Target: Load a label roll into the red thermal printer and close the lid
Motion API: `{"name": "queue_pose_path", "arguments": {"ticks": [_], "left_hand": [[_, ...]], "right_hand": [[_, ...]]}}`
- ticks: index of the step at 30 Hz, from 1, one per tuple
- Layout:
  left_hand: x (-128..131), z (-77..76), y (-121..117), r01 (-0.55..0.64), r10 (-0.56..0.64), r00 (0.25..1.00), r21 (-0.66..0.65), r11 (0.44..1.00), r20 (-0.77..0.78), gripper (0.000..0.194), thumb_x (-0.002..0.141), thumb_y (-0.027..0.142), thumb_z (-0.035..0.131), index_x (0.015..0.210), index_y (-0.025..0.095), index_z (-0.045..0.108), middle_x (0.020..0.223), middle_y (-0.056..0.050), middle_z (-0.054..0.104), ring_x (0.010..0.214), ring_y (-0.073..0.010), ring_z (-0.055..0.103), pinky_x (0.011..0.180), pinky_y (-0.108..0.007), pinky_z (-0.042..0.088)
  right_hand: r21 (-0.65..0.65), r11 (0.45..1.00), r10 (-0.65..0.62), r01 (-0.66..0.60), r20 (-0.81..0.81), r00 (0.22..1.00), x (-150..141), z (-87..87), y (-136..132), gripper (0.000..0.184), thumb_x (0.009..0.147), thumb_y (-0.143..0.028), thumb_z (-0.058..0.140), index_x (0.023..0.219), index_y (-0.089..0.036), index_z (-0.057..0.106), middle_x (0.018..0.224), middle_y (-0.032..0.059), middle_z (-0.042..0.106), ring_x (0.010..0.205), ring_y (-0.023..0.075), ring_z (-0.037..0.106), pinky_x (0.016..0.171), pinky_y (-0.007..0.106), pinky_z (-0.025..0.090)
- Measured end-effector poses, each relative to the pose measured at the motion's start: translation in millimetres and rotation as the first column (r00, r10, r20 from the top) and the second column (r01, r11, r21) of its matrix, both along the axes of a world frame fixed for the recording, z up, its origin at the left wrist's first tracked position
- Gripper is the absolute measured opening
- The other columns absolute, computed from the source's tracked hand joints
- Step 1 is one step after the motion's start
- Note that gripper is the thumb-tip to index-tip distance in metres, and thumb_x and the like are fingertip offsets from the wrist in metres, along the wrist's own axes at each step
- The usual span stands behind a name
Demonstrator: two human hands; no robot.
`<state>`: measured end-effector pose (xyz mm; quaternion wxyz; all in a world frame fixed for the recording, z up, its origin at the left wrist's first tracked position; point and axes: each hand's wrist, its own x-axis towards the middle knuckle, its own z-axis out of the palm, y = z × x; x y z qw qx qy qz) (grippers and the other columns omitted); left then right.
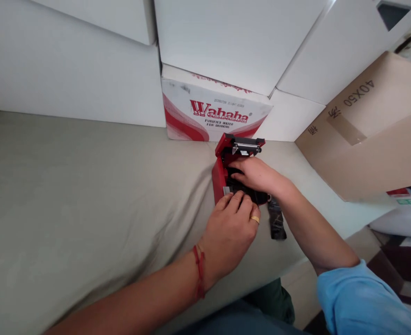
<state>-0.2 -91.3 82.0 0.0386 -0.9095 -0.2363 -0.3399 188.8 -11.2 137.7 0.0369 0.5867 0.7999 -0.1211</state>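
Observation:
A red and black machine that looks like a label printer [218, 180] stands on the pale green cloth with its lid [244, 145] raised. My right hand [256, 173] reaches in from the right, fingers bent into the dark cavity; the tips and whatever they grip are hidden. At the near side, my left hand [231, 228] has its fingers curled together over the front edge, beside a small grey piece [227, 190]. What lies under those fingertips cannot be made out. A shiny black strip [277, 219] lies on the cloth to the right of the machine.
Behind the machine stands a white and red Wahaha water carton [215, 109], with large white boxes [240, 42] stacked around it. A brown cardboard box [369, 125] leans at the right. The cloth-covered surface [87, 195] stretches left, its near edge close to my body.

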Motion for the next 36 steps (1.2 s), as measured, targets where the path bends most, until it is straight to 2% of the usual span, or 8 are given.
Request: {"name": "queue_pose_path", "arguments": {"ticks": [3, 5, 9, 13, 16, 20, 31, 36], "left_hand": [[1, -1.4, 2, 0.000, 0.000, 1.000, 0.006, 1.000, 0.007, 0.024, 0.104, 0.016, 0.061, 0.122, 0.009, 0.076, 0.119, -0.018, 0.080, 0.116, -0.0304, 0.075, 0.099, -0.044, 0.060], [1, -1.1, 2, 0.003, -0.004, 1.000, 0.021, 1.000, 0.024, 0.022, 0.104, 0.015, 0.061, 0.119, 0.011, 0.077, 0.117, -0.016, 0.081, 0.113, -0.0294, 0.076, 0.096, -0.043, 0.060], [0, 0.3, 2, 0.003, -0.006, 0.998, 0.053, 0.999, 0.064, 0.020, 0.104, 0.014, 0.060, 0.113, 0.011, 0.077, 0.110, -0.013, 0.082, 0.106, -0.0271, 0.077, 0.092, -0.042, 0.060], [1, -0.3, 0, 0.011, -0.018, 0.996, 0.078, 0.997, 0.090, 0.020, 0.105, 0.012, 0.058, 0.111, 0.012, 0.077, 0.107, -0.011, 0.083, 0.103, -0.0254, 0.078, 0.093, -0.041, 0.059], [2, -1.1, 0, 0.012, -0.021, 0.994, 0.084, 0.996, 0.103, 0.021, 0.104, 0.012, 0.057, 0.110, 0.011, 0.077, 0.107, -0.011, 0.083, 0.105, -0.0261, 0.078, 0.094, -0.041, 0.060], [2, 0.0, 1, 0.019, -0.026, 0.994, 0.061, 0.998, 0.106, 0.023, 0.105, 0.011, 0.055, 0.111, 0.012, 0.077, 0.106, -0.011, 0.084, 0.105, -0.0263, 0.079, 0.093, -0.042, 0.060], [0, 2.2, 2, 0.070, -0.061, 0.988, -0.060, 0.996, 0.142, 0.017, 0.104, 0.020, 0.064, 0.115, 0.016, 0.076, 0.111, -0.012, 0.085, 0.108, -0.0282, 0.080, 0.091, -0.044, 0.063], [-13, 10.5, 32, 0.161, -0.051, 0.921, -0.259, 0.952, 0.385, 0.028, 0.109, 0.032, 0.060, 0.135, 0.027, 0.069, 0.135, -0.010, 0.082, 0.135, -0.0305, 0.074, 0.125, -0.056, 0.050]], "right_hand": [[0.011, 0.999, -0.041, 0.048, -0.370, 0.928, 17, 12.2, -20, 0.029, 0.101, -0.038, 0.067, 0.118, -0.022, 0.084, 0.121, 0.0087, 0.085, 0.101, 0.0223, 0.078, 0.093, 0.037, 0.062], [0.102, 0.957, -0.155, 0.271, -0.612, 0.776, 31, 16.9, -27, 0.038, 0.104, -0.054, 0.065, 0.112, -0.022, 0.084, 0.102, 0.0060, 0.085, 0.073, 0.0159, 0.070, 0.071, 0.031, 0.059], [0.275, 0.684, -0.184, 0.676, -0.832, 0.524, 54, 3.9, -11, 0.059, 0.100, -0.075, 0.061, 0.119, -0.023, 0.080, 0.111, 0.0094, 0.084, 0.083, 0.0164, 0.069, 0.072, 0.029, 0.058], [0.082, 0.761, -0.228, 0.644, -0.895, 0.383, 59, -23.0, 15, 0.075, 0.094, -0.084, 0.059, 0.136, -0.023, 0.072, 0.139, 0.0129, 0.079, 0.127, 0.0223, 0.072, 0.105, 0.039, 0.061], [0.042, 0.816, -0.177, 0.577, -0.931, 0.319, 52, -33.6, 15, 0.071, 0.097, -0.082, 0.057, 0.130, -0.022, 0.077, 0.134, 0.0120, 0.081, 0.127, 0.0233, 0.074, 0.111, 0.041, 0.059], [0.131, 0.797, -0.145, 0.590, -0.906, 0.398, 45, -38.2, -10, 0.068, 0.104, -0.079, 0.049, 0.113, -0.022, 0.086, 0.118, 0.0101, 0.086, 0.118, 0.0250, 0.079, 0.113, 0.044, 0.059], [0.373, 0.820, 0.024, 0.433, -0.779, 0.626, 44, -68.5, -79, 0.053, 0.114, -0.061, 0.043, 0.115, -0.033, 0.087, 0.129, 0.0048, 0.085, 0.138, 0.0292, 0.072, 0.127, 0.061, 0.049], [0.425, 0.802, 0.103, 0.419, -0.790, 0.605, 41, -89.2, -86, 0.040, 0.116, -0.046, 0.046, 0.127, -0.034, 0.083, 0.136, 0.0034, 0.083, 0.144, 0.0261, 0.068, 0.128, 0.061, 0.048]]}}
